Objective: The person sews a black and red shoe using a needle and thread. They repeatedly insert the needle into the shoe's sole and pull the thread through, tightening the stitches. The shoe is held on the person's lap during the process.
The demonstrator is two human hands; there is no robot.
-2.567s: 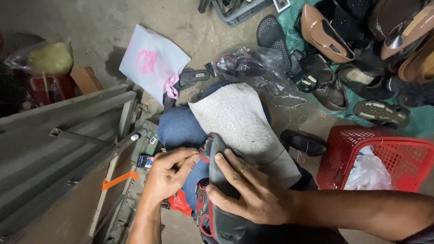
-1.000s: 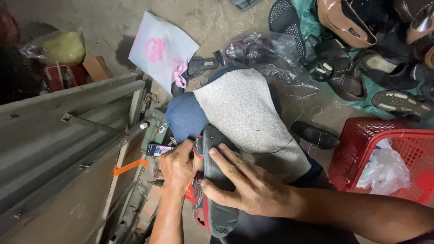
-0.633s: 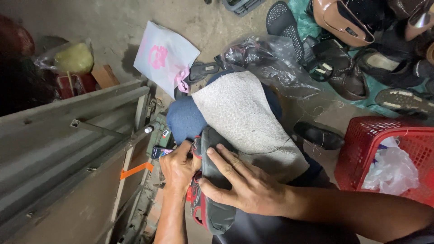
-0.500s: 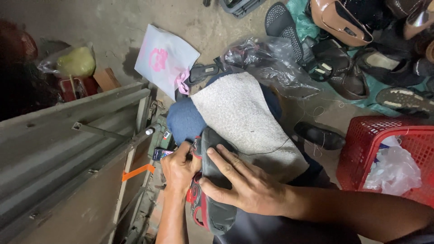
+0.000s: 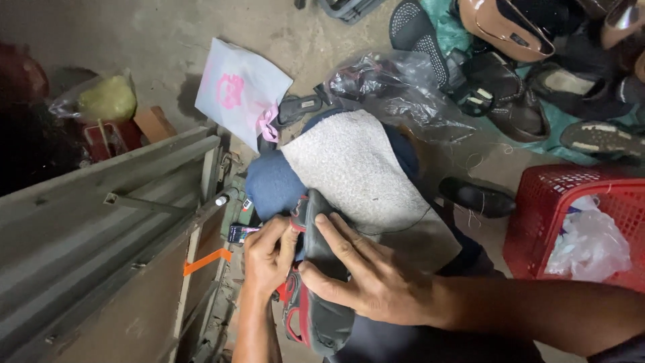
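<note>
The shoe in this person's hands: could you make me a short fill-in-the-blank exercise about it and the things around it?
1. Both hands, the left hand and the right hand, press on a dark shoe with ____ trim.
2. The basket on the floor to the right is ____ in colour.
3. The flat white bag on the floor bears a ____ print.

Missing words: red; red; pink

Bare concrete floor point(image 5: 121, 40) lies open at upper left. A grey metal frame point(image 5: 101, 222) walls the left side. A red basket point(image 5: 578, 222) blocks the right, shoes point(image 5: 510, 40) crowd the top right, and a grey cloth point(image 5: 356, 175) lies just ahead of the hands.
</note>
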